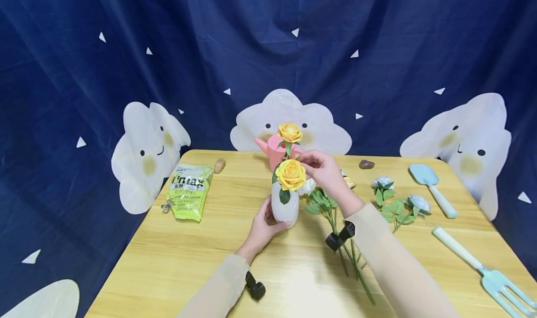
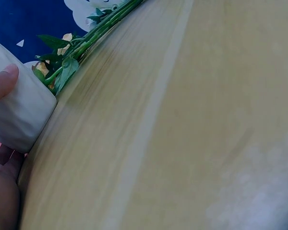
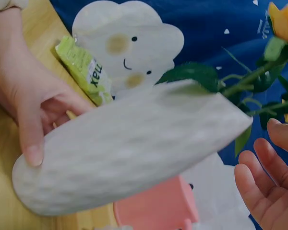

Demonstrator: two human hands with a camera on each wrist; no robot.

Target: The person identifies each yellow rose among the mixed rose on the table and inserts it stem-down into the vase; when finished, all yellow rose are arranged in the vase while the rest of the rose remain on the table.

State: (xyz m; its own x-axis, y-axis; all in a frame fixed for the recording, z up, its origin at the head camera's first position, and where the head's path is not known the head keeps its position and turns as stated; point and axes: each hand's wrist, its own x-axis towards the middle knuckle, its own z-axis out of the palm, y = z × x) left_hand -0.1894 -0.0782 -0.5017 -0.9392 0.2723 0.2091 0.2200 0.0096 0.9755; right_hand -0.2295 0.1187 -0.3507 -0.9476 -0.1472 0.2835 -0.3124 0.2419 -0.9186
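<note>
A white ribbed vase [image 1: 285,209] stands on the wooden table [image 1: 176,257] with two yellow roses in it, one low at the front [image 1: 290,174] and one taller behind [image 1: 289,132]. My left hand [image 1: 265,221] grips the vase low on its left side; its thumb [image 3: 31,139] lies across the vase [image 3: 129,143]. My right hand [image 1: 309,163] hovers just right of the front rose, fingers [image 3: 261,179] loosely curled and holding nothing. In the left wrist view a fingertip [image 2: 2,81] presses the vase [image 2: 19,112].
Green stems [image 1: 335,220] and pale roses [image 1: 396,201] lie right of the vase. A pink watering can [image 1: 271,151] stands behind it. A green bag [image 1: 189,190] lies at the left. A blue trowel [image 1: 432,187] and fork [image 1: 486,271] lie at the right, with two stones [image 1: 366,164] at the back.
</note>
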